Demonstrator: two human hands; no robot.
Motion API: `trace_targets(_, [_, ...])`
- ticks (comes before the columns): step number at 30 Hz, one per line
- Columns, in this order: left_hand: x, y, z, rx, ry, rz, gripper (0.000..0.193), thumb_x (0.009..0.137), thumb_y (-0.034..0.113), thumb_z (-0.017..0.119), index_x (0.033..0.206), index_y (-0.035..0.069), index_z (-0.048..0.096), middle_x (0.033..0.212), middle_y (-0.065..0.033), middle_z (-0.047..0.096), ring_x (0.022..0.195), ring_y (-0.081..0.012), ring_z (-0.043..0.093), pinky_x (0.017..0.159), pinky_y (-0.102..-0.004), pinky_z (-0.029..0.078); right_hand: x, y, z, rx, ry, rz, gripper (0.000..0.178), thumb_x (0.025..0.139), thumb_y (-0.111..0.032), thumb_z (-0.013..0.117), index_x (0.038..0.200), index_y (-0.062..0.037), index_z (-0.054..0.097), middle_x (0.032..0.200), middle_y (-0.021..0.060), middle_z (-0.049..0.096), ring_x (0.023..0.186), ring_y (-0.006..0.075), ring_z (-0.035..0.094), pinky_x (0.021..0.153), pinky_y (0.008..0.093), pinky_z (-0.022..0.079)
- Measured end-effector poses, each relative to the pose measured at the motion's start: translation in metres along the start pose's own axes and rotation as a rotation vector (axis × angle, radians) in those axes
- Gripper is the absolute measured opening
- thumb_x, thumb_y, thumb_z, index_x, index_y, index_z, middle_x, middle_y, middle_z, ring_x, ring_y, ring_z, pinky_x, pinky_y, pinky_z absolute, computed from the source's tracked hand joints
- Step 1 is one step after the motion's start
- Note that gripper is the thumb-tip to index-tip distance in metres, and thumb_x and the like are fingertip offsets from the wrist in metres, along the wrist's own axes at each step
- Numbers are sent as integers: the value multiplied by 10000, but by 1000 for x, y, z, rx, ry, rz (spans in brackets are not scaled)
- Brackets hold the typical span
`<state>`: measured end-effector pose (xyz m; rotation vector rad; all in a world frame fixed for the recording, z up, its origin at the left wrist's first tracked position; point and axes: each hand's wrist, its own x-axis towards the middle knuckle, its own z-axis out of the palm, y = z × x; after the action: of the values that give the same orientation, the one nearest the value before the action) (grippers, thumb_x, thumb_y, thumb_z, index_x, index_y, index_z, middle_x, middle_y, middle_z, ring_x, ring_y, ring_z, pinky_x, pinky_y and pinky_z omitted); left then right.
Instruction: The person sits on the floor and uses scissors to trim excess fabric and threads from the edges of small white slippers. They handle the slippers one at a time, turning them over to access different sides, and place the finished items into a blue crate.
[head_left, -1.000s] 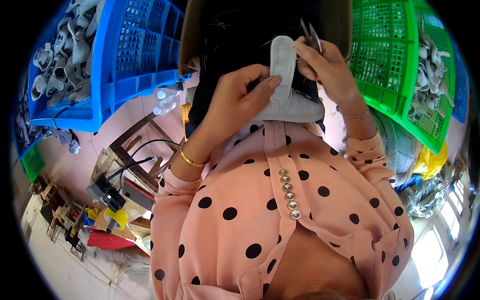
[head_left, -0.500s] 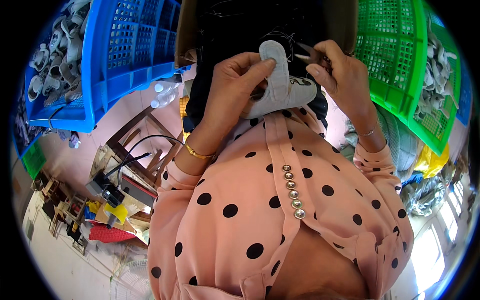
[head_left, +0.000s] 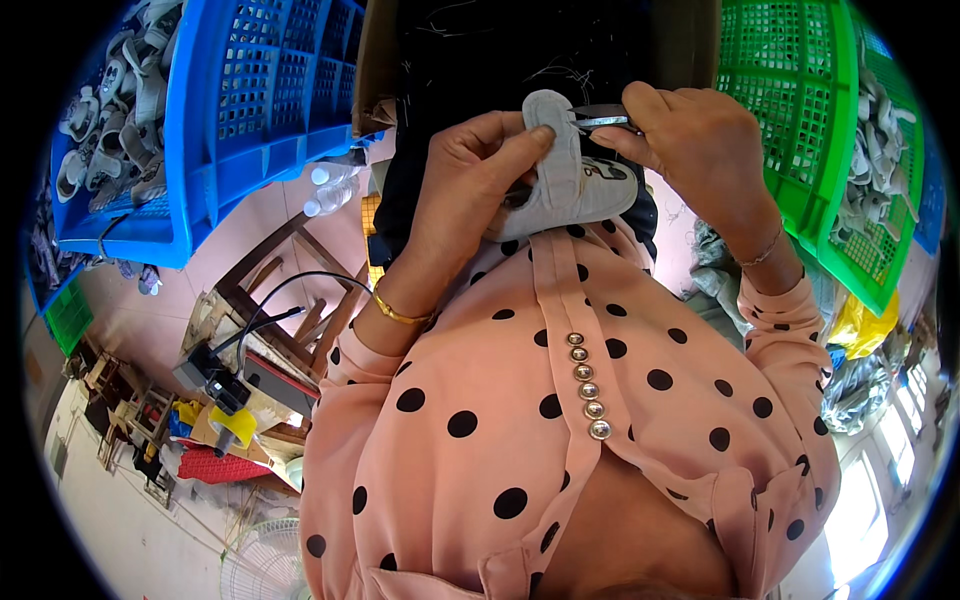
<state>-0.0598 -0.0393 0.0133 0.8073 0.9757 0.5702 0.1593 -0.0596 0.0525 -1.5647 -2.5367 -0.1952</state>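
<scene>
My left hand (head_left: 462,185) is closed on a small white shoe (head_left: 590,205), its thumb pinching the shoe's upright strap (head_left: 556,150). A dark printed mark shows on the shoe's upper, to the right of the strap. In my right hand (head_left: 705,150) are small metal thread snips (head_left: 604,120), gripped between thumb and fingers. The blades point left and meet the strap's right edge near its rounded top. Whether they cut a thread there is too small to tell. The shoe rests against my shirt front and lap.
A blue crate (head_left: 180,215) full of small shoes stands at the left, with clear plastic bottles (head_left: 330,190) beside it. A green crate (head_left: 800,190) is at the right, near more pale shoe parts (head_left: 875,160). Loose thread ends (head_left: 565,75) lie on the dark surface ahead.
My right hand has turned and brought the snips left to the strap's edge; their blades, spread before, now look closer together. The left hand and shoe have barely moved.
</scene>
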Motion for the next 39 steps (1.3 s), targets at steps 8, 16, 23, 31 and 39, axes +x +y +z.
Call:
trace_targets(8, [-1, -5, -2, -19, 5, 3, 211, 877, 163, 698, 1025, 15, 725, 732, 5, 646, 645, -24, 540, 593, -170, 431, 0, -1, 1, 92, -109, 40, 396, 853, -466, 632, 732, -99, 548, 525, 28, 488, 476, 197, 544, 454, 302, 405])
trace_targets(16, [0, -6, -3, 2, 38, 43, 183, 877, 160, 695, 978, 12, 727, 697, 12, 627, 624, -13, 525, 566, -165, 401, -2, -20, 7, 711, -147, 462, 477, 788, -476, 739, 988, -66, 601, 670, 65, 637, 588, 205, 650, 537, 268, 489])
trace_targets(23, [-2, -7, -2, 66, 33, 70, 155, 880, 167, 689, 813, 28, 682, 644, 19, 600, 574, -13, 503, 536, -170, 385, 0, -24, 30, 517, 5, 156, 175, 793, -164, 700, 851, -104, 547, 645, 33, 614, 552, 201, 607, 489, 286, 444])
trace_targets(31, [1, -10, -11, -13, 55, 53, 172, 892, 171, 674, 762, 61, 647, 665, 10, 604, 607, -32, 531, 575, -182, 408, -23, 37, 45, 1226, 226, 840, 267, 982, -302, 546, 990, -37, 581, 635, -12, 527, 575, 155, 541, 523, 280, 405])
trace_targets(39, [5, -11, -17, -48, 64, 26, 148, 897, 177, 671, 795, 70, 658, 692, 9, 615, 627, -36, 548, 590, -184, 429, -28, -17, 12, 389, -121, 279, 414, 875, -471, 633, 743, -89, 545, 531, 76, 545, 471, 262, 562, 429, 331, 418])
